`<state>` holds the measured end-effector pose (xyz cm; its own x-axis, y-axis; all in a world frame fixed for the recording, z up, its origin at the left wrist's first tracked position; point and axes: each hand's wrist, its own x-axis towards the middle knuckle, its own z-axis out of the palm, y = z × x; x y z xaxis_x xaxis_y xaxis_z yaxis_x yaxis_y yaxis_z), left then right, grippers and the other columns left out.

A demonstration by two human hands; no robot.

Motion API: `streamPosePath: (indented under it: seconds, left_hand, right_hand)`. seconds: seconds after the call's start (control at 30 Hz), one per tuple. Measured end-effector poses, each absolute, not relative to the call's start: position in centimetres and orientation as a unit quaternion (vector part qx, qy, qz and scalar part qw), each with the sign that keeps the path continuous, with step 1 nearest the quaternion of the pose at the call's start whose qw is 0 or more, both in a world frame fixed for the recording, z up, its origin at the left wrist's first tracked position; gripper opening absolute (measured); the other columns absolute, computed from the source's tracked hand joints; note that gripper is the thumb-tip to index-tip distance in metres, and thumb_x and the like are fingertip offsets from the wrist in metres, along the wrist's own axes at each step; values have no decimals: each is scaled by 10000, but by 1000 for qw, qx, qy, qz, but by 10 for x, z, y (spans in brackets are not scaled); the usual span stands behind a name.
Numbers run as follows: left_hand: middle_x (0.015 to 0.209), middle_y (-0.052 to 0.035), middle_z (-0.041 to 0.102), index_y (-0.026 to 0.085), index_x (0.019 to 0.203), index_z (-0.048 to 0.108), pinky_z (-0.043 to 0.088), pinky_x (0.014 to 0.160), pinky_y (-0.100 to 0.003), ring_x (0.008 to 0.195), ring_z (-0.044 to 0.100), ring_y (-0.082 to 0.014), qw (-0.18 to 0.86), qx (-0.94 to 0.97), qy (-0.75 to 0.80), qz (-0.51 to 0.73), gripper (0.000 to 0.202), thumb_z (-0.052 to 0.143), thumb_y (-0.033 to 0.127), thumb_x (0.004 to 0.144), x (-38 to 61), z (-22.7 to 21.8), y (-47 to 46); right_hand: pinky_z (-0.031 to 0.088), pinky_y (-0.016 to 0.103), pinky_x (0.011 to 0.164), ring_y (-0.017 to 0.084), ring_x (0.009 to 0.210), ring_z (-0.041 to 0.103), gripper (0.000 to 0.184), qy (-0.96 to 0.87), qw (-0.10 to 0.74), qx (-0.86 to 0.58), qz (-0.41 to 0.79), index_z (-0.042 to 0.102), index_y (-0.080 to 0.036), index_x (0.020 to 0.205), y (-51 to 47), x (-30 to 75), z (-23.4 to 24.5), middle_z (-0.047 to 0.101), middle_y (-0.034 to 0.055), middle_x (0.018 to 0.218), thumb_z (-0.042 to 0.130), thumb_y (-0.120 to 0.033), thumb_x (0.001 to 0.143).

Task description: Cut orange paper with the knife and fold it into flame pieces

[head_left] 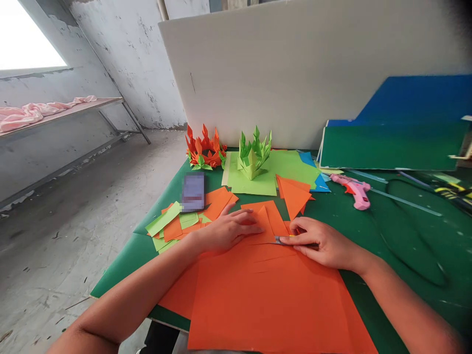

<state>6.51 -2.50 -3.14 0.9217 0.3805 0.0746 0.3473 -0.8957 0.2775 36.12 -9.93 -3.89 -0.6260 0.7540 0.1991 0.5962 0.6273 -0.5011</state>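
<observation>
My left hand (230, 228) lies flat with its fingers stretched out, pressing on a folded orange paper piece (271, 221). My right hand (320, 241) is closed around a small cutting tool (282, 240); its metal tip shows at the fingertips and rests on the paper. Both hands sit at the far edge of a large orange sheet (265, 300) spread on the green table (387, 231). Most of the tool is hidden inside the hand.
Cut orange and green paper pieces (177, 223) lie at the left beside a blurred phone (193, 191). An orange origami crown (204, 147) and a green origami crown (254, 155) stand at the back. An orange triangle (295, 196), a pink glue gun (354, 189), a white board (295, 69) and blue and green boards (391, 142) are also here.
</observation>
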Motion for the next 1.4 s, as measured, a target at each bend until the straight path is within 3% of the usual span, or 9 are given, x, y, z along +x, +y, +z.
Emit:
streamPosePath:
  seconds: [0.47,0.83,1.4]
  left_hand:
    - [1259,-59,604,358,1341,560,187,1182,-488,1309,468,-228,138,973,169,77,432,388,168,994,65,-30,-21]
    - [1229,-51,596,364,1301,597,189,1188,-467,1286,482,-222,153,971,167,79,434,428,151,963,67,-29,-19]
    - [1236,-27,581,403,1284,606,147,1193,-476,1281,483,-216,193,963,176,60,412,405,202,986,68,-29,-13]
  right_hand:
    - [452,299,684,169,773,546,320,-881,193,-379,208,709,-332,1178,-103,350,-36,572,50,858,501,-222,961]
    - [404,283,604,169,752,519,313,-875,207,-384,208,716,-286,1159,-109,326,-33,559,57,832,450,-258,997]
    - [407,282,630,174,774,516,321,-890,196,-365,190,701,-277,1186,-106,317,-38,562,61,861,473,-206,972]
